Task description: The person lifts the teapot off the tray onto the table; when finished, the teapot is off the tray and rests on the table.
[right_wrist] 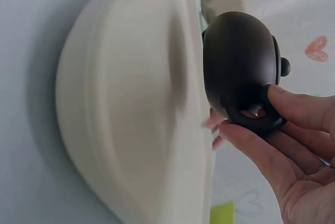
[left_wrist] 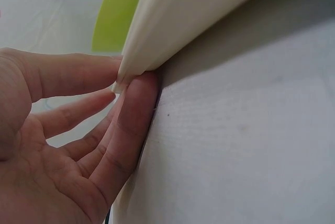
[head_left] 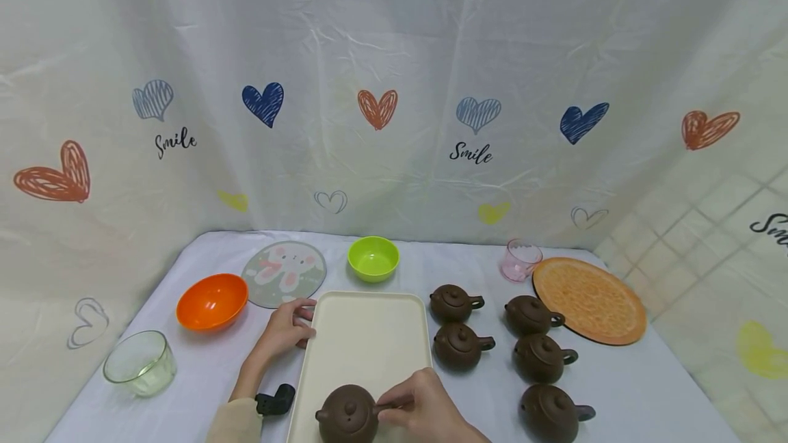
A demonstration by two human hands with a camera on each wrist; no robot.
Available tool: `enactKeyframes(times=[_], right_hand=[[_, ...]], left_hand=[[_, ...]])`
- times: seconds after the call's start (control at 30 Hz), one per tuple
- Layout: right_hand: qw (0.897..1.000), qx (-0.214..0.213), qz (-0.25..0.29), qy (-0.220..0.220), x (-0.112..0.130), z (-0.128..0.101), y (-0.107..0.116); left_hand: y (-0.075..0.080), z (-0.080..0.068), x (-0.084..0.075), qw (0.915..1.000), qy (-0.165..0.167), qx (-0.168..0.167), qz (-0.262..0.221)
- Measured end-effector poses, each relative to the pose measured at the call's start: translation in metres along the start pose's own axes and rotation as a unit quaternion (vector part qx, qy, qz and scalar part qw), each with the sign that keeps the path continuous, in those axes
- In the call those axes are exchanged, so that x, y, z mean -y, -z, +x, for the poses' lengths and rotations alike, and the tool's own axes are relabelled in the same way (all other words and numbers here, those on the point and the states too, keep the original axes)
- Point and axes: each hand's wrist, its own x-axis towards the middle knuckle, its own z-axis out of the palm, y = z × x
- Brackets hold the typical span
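My right hand (head_left: 429, 407) pinches the loop handle of a dark brown teapot (head_left: 347, 415) between thumb and fingers. The lidded teapot is over the near end of a cream rectangular tray (head_left: 369, 333), its spout toward the left. In the right wrist view the teapot (right_wrist: 238, 59) appears above the tray's surface, and a soft shadow falls on the tray. My left hand (head_left: 286, 330) grips the tray's left rim; the left wrist view has the thumb on top of the rim (left_wrist: 124, 72) and a finger underneath.
Several more brown teapots (head_left: 462, 347) stand right of the tray. Behind them are a pink glass (head_left: 520, 262) and a round bread-patterned mat (head_left: 591, 299). A green bowl (head_left: 373, 258), rabbit mat (head_left: 286, 272), orange bowl (head_left: 212, 303) and clear glass bowl (head_left: 141, 364) sit behind and left.
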Motion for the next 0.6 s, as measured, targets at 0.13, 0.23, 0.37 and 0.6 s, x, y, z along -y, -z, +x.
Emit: enactKeyframes(times=[0.13, 0.23, 0.37, 0.6], right_hand=[[1.000, -0.009, 0.000, -0.010, -0.001, -0.005, 0.012], [1.000, -0.015, -0.001, -0.018, -0.001, -0.010, 0.021], [0.999, -0.015, 0.001, -0.034, -0.001, -0.016, 0.032], [0.997, -0.019, -0.006, -0.080, 0.001, -0.029, 0.050]], left_hand=[[0.000, -0.001, 0.000, 1.0000, -0.001, 0.001, 0.002], [0.000, -0.001, -0.001, 1.0000, 0.002, 0.003, 0.001], [0.000, -0.002, -0.002, 1.0000, 0.005, 0.003, 0.001], [0.000, -0.002, -0.002, 1.0000, 0.003, 0.003, 0.000]])
